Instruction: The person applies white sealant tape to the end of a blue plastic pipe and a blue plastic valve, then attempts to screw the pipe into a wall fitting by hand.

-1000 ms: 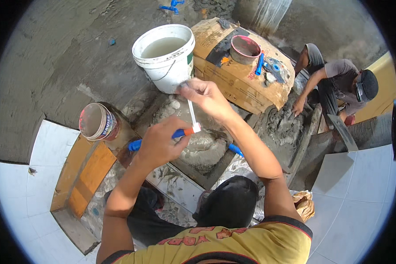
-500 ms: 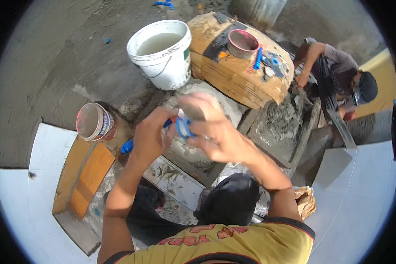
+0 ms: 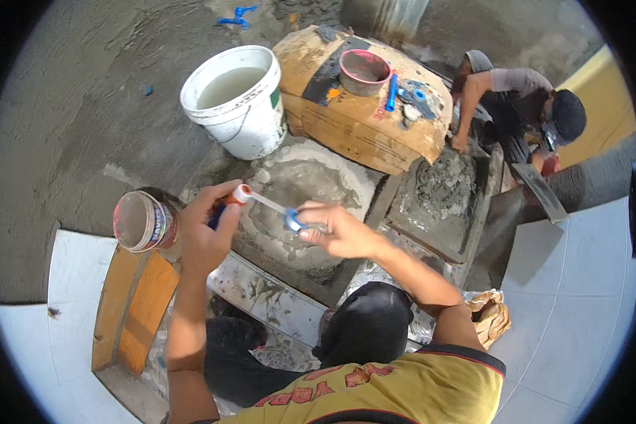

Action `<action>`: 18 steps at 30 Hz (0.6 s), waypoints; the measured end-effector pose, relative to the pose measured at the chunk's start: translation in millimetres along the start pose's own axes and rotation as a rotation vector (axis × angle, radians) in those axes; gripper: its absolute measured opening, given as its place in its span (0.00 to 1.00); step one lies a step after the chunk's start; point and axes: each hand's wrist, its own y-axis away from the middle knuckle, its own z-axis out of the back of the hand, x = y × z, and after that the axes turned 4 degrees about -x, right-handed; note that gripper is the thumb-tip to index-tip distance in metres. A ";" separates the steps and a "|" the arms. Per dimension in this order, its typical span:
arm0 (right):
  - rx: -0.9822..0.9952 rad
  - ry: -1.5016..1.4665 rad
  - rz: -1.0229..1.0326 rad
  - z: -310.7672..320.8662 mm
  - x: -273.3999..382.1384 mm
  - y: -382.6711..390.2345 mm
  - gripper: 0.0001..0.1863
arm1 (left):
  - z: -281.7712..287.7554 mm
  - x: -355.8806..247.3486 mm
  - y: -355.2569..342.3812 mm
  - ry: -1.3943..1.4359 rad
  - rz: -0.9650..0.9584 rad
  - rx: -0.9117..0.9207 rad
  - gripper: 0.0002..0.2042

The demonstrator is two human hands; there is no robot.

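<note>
My left hand [image 3: 206, 226] is closed around a blue pipe fitting [image 3: 218, 216], most of it hidden by the fingers. Its orange-red end [image 3: 244, 191] sticks out past the fingertips, with white tape on it. A taut strip of white thread seal tape [image 3: 267, 203] runs from that end to a blue-rimmed tape roll [image 3: 294, 220]. My right hand [image 3: 339, 230] pinches the roll between thumb and fingers, a short way right of the fitting. Both hands are above a square of wet grey cement [image 3: 300, 185].
A white bucket of cloudy water [image 3: 261, 131] stands beyond my hands, beside a cardboard box [image 3: 353, 134] bearing a pink-rimmed bowl [image 3: 364, 86] and a blue pipe piece [image 3: 391, 95]. A small tub [image 3: 140, 225] stands left. Another person [image 3: 509, 99] crouches by a mortar tray [image 3: 442, 201].
My hands have moved apart, and a length of white tape now stretches between them. The left hand has turned, so the fitting's orange-red end shows. The view has shifted somewhat.
</note>
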 end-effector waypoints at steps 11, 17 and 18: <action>-0.223 0.234 0.393 15.6 85.1 1.0 0.11 | -24.5 -20.0 -7.5 -0.387 -0.187 0.086 0.15; -0.258 -0.152 0.299 13.3 73.5 -53.9 0.10 | -33.5 -26.4 7.4 -0.565 -0.054 0.325 0.15; -0.259 -0.148 0.299 18.3 61.6 -67.6 0.10 | -34.3 -24.5 9.3 -0.562 -0.056 0.325 0.15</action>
